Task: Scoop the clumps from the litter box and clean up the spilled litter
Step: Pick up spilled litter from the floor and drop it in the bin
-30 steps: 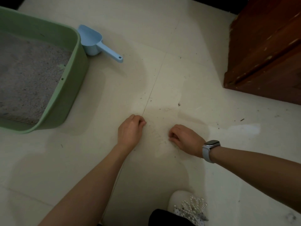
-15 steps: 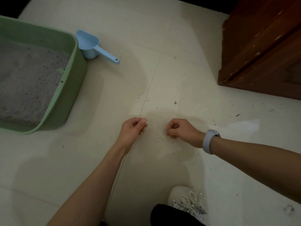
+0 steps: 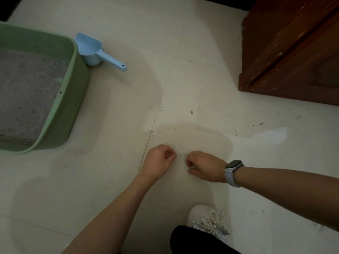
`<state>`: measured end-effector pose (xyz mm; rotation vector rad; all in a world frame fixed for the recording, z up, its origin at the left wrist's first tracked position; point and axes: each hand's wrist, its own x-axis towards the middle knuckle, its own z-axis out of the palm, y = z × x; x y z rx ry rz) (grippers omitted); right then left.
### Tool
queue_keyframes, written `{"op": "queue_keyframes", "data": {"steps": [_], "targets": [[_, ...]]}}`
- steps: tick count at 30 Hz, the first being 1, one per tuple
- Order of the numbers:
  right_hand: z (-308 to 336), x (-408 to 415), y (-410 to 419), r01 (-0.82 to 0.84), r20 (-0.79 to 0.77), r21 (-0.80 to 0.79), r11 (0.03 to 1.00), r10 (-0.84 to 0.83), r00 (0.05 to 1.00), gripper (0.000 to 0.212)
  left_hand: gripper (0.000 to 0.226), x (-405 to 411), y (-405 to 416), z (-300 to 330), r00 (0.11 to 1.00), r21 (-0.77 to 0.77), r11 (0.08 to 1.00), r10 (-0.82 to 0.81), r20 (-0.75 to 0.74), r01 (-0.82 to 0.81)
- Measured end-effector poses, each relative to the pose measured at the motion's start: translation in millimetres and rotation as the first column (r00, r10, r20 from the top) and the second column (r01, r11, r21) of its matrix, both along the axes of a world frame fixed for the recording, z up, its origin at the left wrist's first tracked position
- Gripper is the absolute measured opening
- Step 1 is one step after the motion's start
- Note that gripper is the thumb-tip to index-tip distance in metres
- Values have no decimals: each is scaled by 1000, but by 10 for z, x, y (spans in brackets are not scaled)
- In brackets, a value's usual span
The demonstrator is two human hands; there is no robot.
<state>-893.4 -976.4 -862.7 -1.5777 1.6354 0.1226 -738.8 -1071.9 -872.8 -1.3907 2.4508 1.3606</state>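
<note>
Litter box (image 3: 60, 114): green plastic tub, rounded corners, at far left on the pale tiled floor (image 3: 117, 180), cropped by the left edge; filled with grey granular litter (image 3: 25, 99). Scoop (image 3: 91, 50): light blue, lying on the floor just beside the box's far right corner, bowl toward the box, handle pointing right and toward the viewer, hole in the handle end. Spilled litter (image 3: 180, 158): faint pale grains and dark specks scattered on the tile near a grout line, between and beyond the two hands; individual grains too small to make out. Left hand (image 3: 158, 163): low at the floor, just left of the grains, fingers curled in, thumb meeting forefinger in a pinch; whether any grain is held cannot be told. Right hand (image 3: 203, 166): just beside the left, knuckles up, fingers curled under toward the floor; contents of its grip likewise not discernible. Smartwatch (image 3: 233, 166): pale band, dark face, on the right wrist. Shoe (image 3: 205, 217): white, beaded ornament, at bottom centre. Wooden cabinet (image 3: 293, 48): dark reddish brown, top right, standing on the floor
</note>
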Motion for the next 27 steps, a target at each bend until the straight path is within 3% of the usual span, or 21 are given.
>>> {"op": "queue_keyframes", "data": {"steps": [13, 17, 22, 25, 27], "targets": [[-56, 25, 111, -72, -17, -175, 982, 70, 997, 13, 17, -129, 130, -96, 995, -165, 986, -21, 98, 37], [4, -84, 57, 209, 62, -138, 968, -202, 977, 11, 17, -144, 95, -133, 990, -204, 972, -100, 104, 119], [43, -354, 17, 512, 111, -88, 855, -502, 858, 9, 19, -161, 57, -151, 971, -232, 946, -198, 132, 224], [42, -471, -35, 691, 145, -83, 718, -677, 721, 15, 21, -194, 23, -118, 972, -192, 960, -178, 150, 205], [57, -541, -139, 814, 209, -41, 579, -792, 574, 22, 22, -248, -20, -71, 995, -96, 994, -51, 87, 59]]}}
